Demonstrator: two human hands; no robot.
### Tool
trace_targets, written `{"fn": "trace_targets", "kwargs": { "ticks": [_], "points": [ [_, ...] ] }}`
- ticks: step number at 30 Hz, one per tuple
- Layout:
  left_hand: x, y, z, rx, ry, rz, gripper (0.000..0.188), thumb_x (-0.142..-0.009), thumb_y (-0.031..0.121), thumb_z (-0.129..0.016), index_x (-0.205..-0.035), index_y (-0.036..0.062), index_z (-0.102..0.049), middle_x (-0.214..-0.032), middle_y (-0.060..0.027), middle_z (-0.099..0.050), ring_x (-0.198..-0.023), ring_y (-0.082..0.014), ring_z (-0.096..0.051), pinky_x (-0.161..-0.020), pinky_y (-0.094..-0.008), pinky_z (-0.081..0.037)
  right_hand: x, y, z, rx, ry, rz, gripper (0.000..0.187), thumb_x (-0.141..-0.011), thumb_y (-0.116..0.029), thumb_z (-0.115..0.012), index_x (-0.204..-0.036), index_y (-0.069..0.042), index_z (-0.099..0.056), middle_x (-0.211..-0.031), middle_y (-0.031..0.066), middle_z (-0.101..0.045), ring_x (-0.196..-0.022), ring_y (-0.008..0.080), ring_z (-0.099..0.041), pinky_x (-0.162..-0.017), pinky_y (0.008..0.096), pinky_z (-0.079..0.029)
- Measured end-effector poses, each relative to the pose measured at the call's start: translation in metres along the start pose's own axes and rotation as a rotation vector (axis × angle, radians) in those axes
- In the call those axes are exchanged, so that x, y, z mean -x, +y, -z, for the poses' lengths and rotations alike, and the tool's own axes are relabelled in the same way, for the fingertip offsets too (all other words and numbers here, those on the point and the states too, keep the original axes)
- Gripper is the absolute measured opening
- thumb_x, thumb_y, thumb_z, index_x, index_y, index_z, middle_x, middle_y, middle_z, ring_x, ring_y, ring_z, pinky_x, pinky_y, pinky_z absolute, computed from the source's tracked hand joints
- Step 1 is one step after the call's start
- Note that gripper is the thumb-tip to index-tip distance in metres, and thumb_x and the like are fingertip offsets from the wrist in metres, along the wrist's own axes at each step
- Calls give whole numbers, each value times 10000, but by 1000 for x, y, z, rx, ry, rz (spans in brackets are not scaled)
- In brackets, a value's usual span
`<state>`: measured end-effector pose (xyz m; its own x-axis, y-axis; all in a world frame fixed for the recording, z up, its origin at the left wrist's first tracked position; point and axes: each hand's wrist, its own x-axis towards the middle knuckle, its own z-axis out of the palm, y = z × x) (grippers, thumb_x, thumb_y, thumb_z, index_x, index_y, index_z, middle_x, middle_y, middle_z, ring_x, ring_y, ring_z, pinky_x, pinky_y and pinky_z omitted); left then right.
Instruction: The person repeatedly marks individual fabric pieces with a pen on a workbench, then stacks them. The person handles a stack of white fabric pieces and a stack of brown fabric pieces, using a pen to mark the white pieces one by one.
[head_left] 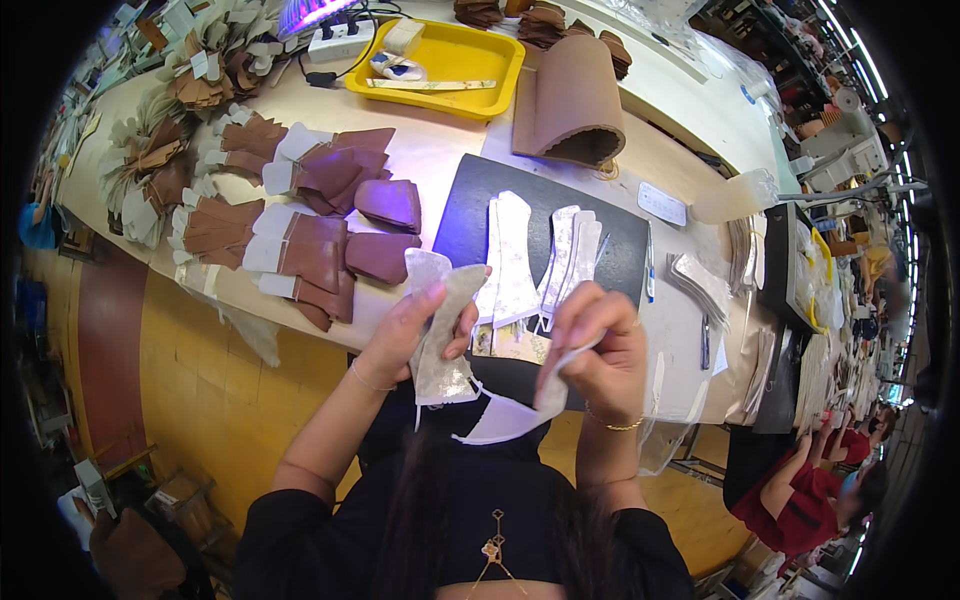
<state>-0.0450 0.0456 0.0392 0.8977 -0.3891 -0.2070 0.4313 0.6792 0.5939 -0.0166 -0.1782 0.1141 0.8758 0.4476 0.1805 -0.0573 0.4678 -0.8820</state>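
Over the table's near edge, my left hand (400, 335) is closed on pale cut pieces (440, 350) with whitish, shiny faces. My right hand (605, 350) pinches the upper end of a white curved piece (505, 418) between thumb and fingers. That piece bends below my hand, and its left tip nearly meets the pieces in my left hand. Beyond my hands, several more pale waisted pieces (510, 240) lie side by side on a dark mat (465, 205). A printed floral sheet (510, 343) shows at their near ends.
Fanned brown leather pieces (320, 255) cover the table's left side. At the back stand a yellow tray (440, 100) and a curled brown sheet (570, 95). To the right are a pen (650, 265), a stack of pale pieces (700, 285) and a plastic bottle (735, 197). A person in red (800, 500) sits at right.
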Motion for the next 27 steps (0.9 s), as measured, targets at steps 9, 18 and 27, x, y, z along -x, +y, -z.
{"fn": "trace_targets", "kwargs": {
  "ticks": [9,18,27],
  "points": [
    [6,12,-4,-315,115,-21,965,-824,453,-831,-1549,22,-362,-869,0,-511,-685,-80,-485,-619,-219,-387,2,-37,-5,-393,-40,214,216,-925,-21,-688,-943,-38,-474,-939,125,-478,-523,193,-566,-403,245,-465],
    [4,-11,-4,-148,-87,33,761,-922,478,-734,-1462,16,-461,-1057,-42,-610,-928,-134,-604,-834,-295,-512,-19,39,-9,593,50,14,182,-829,-105,-805,-948,-60,-674,-981,65,-565,-937,191,-565,-845,307,-444],
    [2,-17,-6,-225,-154,62,624,-1055,529,-465,-1339,-18,-562,-1110,-78,-637,-1020,-176,-639,-908,-325,-520,13,-3,1,392,-84,52,226,-869,-130,-784,-983,-36,-612,-989,126,-581,-902,244,-653,-763,337,-550]
  ]
}}
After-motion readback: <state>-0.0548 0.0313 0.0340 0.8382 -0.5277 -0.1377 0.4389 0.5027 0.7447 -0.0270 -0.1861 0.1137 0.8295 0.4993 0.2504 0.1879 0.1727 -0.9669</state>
